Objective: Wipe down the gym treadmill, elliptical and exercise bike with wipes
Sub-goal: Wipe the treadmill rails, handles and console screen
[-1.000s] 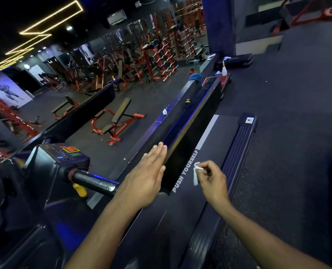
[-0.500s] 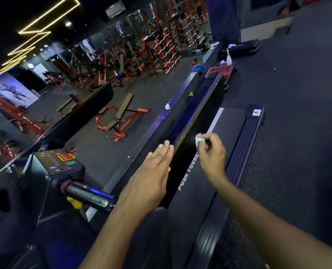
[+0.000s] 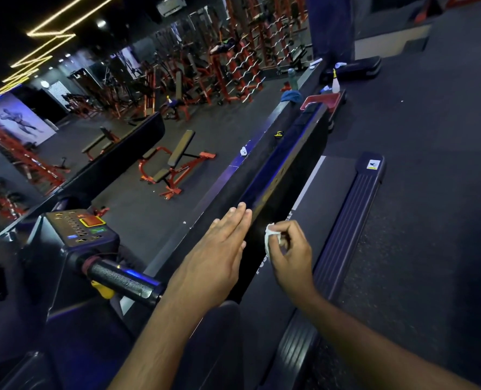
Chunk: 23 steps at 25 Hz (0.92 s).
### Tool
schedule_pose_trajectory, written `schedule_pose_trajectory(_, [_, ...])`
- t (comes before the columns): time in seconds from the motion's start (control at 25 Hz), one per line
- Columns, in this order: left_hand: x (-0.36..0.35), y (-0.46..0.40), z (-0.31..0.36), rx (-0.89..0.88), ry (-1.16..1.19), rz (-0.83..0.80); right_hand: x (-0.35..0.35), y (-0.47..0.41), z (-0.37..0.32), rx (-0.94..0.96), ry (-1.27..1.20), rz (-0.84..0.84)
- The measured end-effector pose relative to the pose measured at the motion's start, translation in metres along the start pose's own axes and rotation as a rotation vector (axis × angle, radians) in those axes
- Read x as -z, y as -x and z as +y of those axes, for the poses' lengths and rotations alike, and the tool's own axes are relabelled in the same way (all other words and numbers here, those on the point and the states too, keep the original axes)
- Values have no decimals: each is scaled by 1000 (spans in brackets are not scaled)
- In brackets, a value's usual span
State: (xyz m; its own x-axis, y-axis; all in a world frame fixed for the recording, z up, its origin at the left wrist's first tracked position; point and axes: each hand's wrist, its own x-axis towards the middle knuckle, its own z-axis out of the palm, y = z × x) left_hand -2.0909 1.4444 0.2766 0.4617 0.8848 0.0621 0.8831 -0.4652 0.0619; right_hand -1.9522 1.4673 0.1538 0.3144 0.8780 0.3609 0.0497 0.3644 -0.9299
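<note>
Left hand point(image 3: 216, 254): flat, fingers straight, resting on the treadmill's side rail point(image 3: 278, 181).
Right hand point(image 3: 291, 254): fingers curled, pinching a crumpled white wipe point(image 3: 270, 238) against the rail.

- Two bare hands: the left hand point(image 3: 216, 257) with straight fingers, the right hand point(image 3: 291, 256) pinching a wipe.
- One small crumpled white wipe point(image 3: 270, 239).
- One dark treadmill point(image 3: 332, 192) with one ribbed navy side rail point(image 3: 354, 212).
- One black treadmill console with lit orange and green buttons point(image 3: 84, 229).
- One black textured cylindrical handlebar grip point(image 3: 121, 280).
- One orange-framed adjustable weight bench with black pads point(image 3: 174, 164) on the open floor.
- One white spray bottle with a yellow nozzle point(image 3: 335, 83) on the far ledge.
- One crumpled blue cloth point(image 3: 290, 94) nearby.
- One wall poster of a muscular figure point(image 3: 20, 122).
- One yellow zigzag ceiling light strip point(image 3: 50, 32).
</note>
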Motion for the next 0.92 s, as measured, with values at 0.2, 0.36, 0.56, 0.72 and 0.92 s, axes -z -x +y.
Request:
schedule_pose_trajectory(0.2, [0,1,3,7,-12,18,12,-83,21,-180,46,217])
schedule_pose_trajectory(0.36, [2,1,3,1,-20,23,16,-103,34,-222,69,244])
schedule_pose_trajectory(0.56, [2,1,5,1,-10,32,37,-67,22,-223,-52,244])
schedule_pose_trajectory(0.72, [1,0,3,11,-15,13,19,-34,-8,38,22,31])
schedule_pose_trajectory(0.92, [2,1,3,14,-14,15,14,-41,-14,156,62,-13])
